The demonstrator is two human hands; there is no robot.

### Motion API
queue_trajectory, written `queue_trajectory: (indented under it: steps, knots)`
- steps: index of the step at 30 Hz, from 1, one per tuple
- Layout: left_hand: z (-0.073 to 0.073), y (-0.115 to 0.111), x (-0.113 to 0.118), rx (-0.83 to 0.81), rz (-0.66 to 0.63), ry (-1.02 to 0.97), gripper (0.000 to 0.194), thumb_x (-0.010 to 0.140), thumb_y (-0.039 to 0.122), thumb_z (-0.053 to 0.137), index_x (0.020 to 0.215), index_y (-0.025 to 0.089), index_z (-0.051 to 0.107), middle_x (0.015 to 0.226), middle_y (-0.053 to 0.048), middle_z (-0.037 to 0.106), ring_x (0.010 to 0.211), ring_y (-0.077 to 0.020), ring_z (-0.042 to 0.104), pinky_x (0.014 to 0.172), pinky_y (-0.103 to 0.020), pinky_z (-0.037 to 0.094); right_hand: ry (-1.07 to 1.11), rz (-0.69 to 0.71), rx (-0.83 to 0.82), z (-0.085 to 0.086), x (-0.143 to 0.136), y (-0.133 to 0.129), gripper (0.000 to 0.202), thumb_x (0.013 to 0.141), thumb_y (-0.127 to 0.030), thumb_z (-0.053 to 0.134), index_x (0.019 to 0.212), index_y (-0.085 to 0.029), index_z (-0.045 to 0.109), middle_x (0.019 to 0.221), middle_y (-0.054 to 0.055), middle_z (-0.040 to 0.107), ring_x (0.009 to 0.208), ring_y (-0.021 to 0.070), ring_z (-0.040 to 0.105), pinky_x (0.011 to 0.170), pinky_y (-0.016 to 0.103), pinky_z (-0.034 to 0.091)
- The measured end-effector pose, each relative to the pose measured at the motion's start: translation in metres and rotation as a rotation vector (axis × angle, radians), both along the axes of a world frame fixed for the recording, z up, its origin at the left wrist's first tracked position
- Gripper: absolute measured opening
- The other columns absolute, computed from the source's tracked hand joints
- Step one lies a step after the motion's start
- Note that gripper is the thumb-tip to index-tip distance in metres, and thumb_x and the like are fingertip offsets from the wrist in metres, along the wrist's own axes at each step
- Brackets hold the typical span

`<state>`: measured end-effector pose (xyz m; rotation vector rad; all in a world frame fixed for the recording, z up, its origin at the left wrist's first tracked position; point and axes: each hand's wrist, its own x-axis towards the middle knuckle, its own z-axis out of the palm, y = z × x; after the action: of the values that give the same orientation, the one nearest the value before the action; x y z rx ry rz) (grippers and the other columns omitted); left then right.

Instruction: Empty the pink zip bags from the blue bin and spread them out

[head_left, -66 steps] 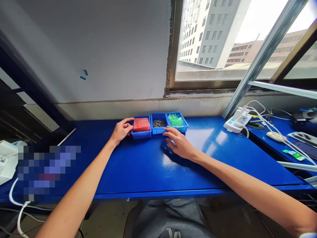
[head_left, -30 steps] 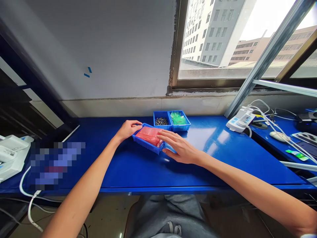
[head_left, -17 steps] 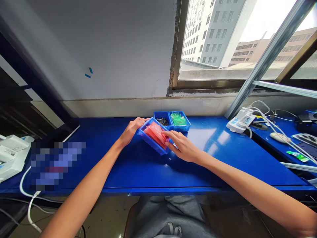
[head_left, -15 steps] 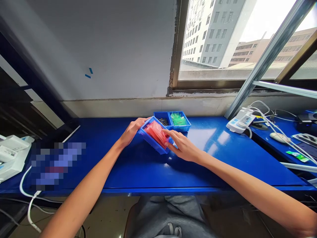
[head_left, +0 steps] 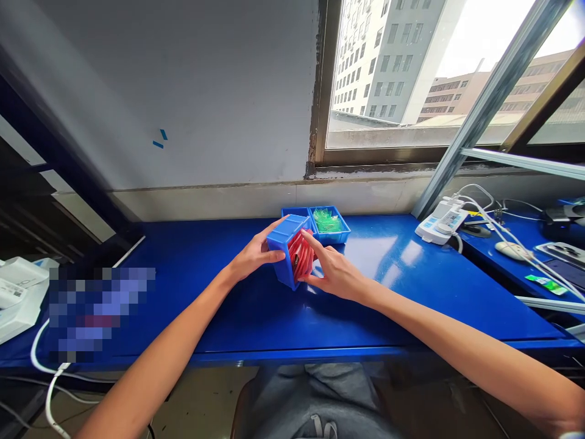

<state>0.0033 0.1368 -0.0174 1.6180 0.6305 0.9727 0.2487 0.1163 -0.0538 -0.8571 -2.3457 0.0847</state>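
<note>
My left hand (head_left: 253, 258) is closed on a small blue plastic bin (head_left: 282, 268), thumb along its side. The bin is steeply tilted, with its opening turned to the right. Inside is a stack of red plastic packets (head_left: 299, 256), seen edge-on at the opening. My right hand (head_left: 336, 271) has thumb and fingers around the edges of this stack. Just behind stands another blue bin with green packets (head_left: 327, 222). Beside it, a further blue bin (head_left: 291, 211) is mostly hidden by the tilted one.
A blue table (head_left: 219, 323) runs along the wall below a window. On the right are a white power strip (head_left: 439, 222) with cables, a mouse (head_left: 512, 250) and a phone (head_left: 564, 271). White boxes (head_left: 25, 292) and a blurred-out patch are at the left.
The bin with red packets has been tipped from leaning to nearly on its side, opening now rightward. My right hand has closed around the packets' edges.
</note>
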Motion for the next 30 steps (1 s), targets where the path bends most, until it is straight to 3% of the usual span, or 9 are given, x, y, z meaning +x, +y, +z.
queue_trajectory:
  steps: [4, 9, 17, 23, 26, 30]
  knots:
    - [-0.007, -0.001, 0.008, 0.025, -0.037, 0.050, 0.096, 0.069, 0.055, 0.087, 0.151, 0.023, 0.049, 0.148, -0.013, 0.056, 0.140, -0.0390, 0.049, 0.112, -0.047, 0.045, 0.056, 0.003, -0.127, 0.009, -0.002, -0.004, 0.093, 0.087, -0.030, 0.073, 0.160, -0.024, 0.016, 0.106, 0.006, 0.075, 0.087, 0.0237, 0.071, 0.078, 0.035, 0.053]
    - [-0.014, -0.003, 0.014, 0.119, -0.012, 0.135, 0.099, 0.065, 0.053, 0.090, 0.150, 0.022, 0.050, 0.138, -0.014, 0.065, 0.138, -0.0405, 0.051, 0.110, -0.048, 0.046, 0.088, 0.035, -0.258, 0.022, -0.003, -0.011, 0.063, 0.084, -0.027, 0.075, 0.137, -0.023, 0.042, 0.096, 0.003, 0.075, 0.078, 0.0201, 0.071, 0.066, 0.028, 0.049]
    - [-0.012, -0.007, 0.018, 0.206, 0.030, 0.195, 0.106, 0.065, 0.049, 0.091, 0.156, 0.024, 0.042, 0.141, -0.014, 0.061, 0.137, -0.0400, 0.051, 0.113, -0.049, 0.043, 0.032, 0.030, -0.213, 0.022, 0.002, -0.003, 0.060, 0.078, -0.035, 0.083, 0.126, -0.021, 0.051, 0.090, 0.002, 0.076, 0.073, 0.0197, 0.070, 0.065, 0.027, 0.047]
    - [-0.008, -0.013, 0.022, 0.308, 0.014, 0.242, 0.124, 0.059, 0.041, 0.096, 0.161, 0.033, 0.027, 0.155, -0.011, 0.047, 0.141, -0.0379, 0.047, 0.119, -0.048, 0.037, -0.035, -0.039, -0.166, 0.015, 0.001, -0.003, 0.027, 0.079, -0.034, 0.080, 0.091, -0.018, 0.063, 0.082, 0.004, 0.073, 0.066, 0.0188, 0.066, 0.059, 0.027, 0.042]
    - [-0.004, -0.015, 0.020, 0.380, 0.078, 0.298, 0.121, 0.058, 0.037, 0.096, 0.160, 0.033, 0.031, 0.153, -0.011, 0.049, 0.140, -0.0382, 0.047, 0.120, -0.048, 0.036, -0.017, -0.019, -0.133, 0.010, 0.001, -0.003, 0.025, 0.080, -0.032, 0.078, 0.096, -0.018, 0.064, 0.088, 0.005, 0.072, 0.070, 0.0187, 0.066, 0.061, 0.027, 0.045]
    - [-0.003, -0.010, 0.012, 0.340, 0.110, 0.250, 0.108, 0.067, 0.042, 0.090, 0.159, 0.028, 0.034, 0.154, -0.012, 0.048, 0.139, -0.0374, 0.048, 0.117, -0.046, 0.040, 0.008, -0.023, -0.059, 0.004, 0.002, -0.004, 0.046, 0.083, -0.032, 0.076, 0.124, -0.021, 0.058, 0.108, 0.009, 0.064, 0.085, 0.0204, 0.065, 0.068, 0.030, 0.052]
